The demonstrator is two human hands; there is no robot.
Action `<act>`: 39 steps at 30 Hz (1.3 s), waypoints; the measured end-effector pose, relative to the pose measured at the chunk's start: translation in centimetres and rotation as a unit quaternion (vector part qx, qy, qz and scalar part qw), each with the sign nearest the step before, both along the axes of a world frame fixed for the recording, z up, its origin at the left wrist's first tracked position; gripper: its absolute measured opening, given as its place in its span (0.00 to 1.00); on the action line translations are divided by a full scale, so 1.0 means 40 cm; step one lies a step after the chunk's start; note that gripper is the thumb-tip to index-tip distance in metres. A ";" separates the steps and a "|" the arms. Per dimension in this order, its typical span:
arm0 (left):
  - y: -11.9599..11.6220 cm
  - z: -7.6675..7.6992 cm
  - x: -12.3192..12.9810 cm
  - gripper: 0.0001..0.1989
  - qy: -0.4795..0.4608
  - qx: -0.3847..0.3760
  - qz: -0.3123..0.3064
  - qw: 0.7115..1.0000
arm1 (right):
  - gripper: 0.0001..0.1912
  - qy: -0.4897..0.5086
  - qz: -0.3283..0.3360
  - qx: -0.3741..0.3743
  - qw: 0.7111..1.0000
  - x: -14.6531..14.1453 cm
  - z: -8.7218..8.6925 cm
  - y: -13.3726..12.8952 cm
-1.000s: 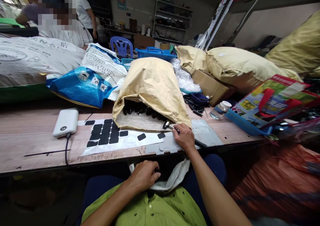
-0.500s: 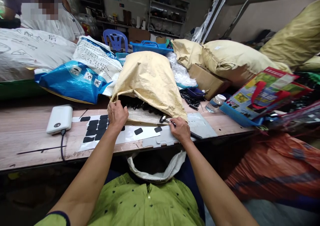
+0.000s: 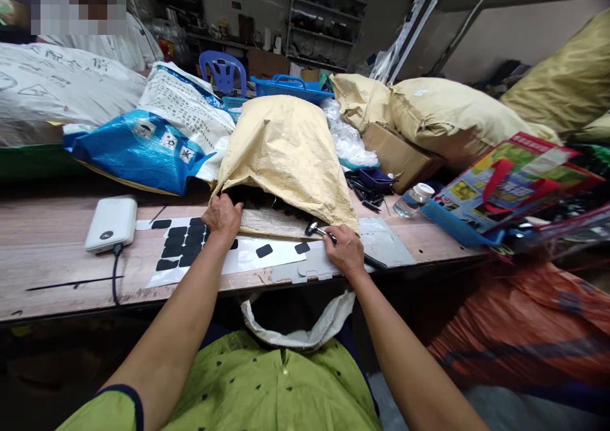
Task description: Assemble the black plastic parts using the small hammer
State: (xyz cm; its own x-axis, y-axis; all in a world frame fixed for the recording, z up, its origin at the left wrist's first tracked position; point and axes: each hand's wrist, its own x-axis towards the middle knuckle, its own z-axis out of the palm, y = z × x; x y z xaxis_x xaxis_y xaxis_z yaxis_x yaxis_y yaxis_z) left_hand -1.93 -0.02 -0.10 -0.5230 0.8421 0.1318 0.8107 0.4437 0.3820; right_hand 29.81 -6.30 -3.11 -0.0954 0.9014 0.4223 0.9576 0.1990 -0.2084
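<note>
A beige woven sack [image 3: 286, 138] lies on the table with its mouth towards me, partly open and dark inside. At the mouth's left corner, my left hand [image 3: 222, 216] is closed on the sack's edge. My right hand [image 3: 344, 248] is at the right corner, fingers closed around a small hammer [image 3: 312, 229] with a shiny shaft and a black grip. Those fingers also lie against the sack's edge; whether they pinch it I cannot tell. Under the mouth is a white sheet [image 3: 248, 251] with black rounded stickers [image 3: 190, 240]. A grey flat board [image 3: 388, 243] lies beneath the right hand.
A white power bank [image 3: 112, 224] with a cable lies at left, near a blue-and-white sack [image 3: 143, 145]. Towards the right are black parts [image 3: 365, 189], a cardboard box [image 3: 398, 154], a small bottle [image 3: 413, 200] and a colourful bag [image 3: 495, 183]. Someone sits at the far left.
The view has shifted slightly. My left hand has moved a little to the left relative to the sheet, and fewer black items show in the sack's mouth. Both hands keep their holds.
</note>
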 end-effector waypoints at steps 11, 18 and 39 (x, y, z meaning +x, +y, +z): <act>0.042 0.016 -0.053 0.19 -0.080 -0.033 0.022 0.996 | 0.10 0.003 0.004 0.002 1.000 -0.002 0.000 -0.006; -0.067 0.043 -0.032 0.13 -0.093 0.060 -0.078 0.991 | 0.10 0.006 0.018 -0.001 1.000 0.004 0.001 -0.004; -0.249 -0.063 0.102 0.07 -0.196 0.045 -0.419 0.886 | 0.17 0.287 0.149 -0.057 0.945 -0.131 0.092 -0.224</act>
State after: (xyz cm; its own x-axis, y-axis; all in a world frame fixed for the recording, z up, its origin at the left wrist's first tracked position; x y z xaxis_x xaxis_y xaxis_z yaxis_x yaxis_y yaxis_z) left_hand 2.13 -9.96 -2.62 0.2595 0.9517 0.1640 0.6389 -0.2965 0.7098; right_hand 24.56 -15.27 0.57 -0.1367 0.9139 0.3823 0.5855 0.3859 -0.7129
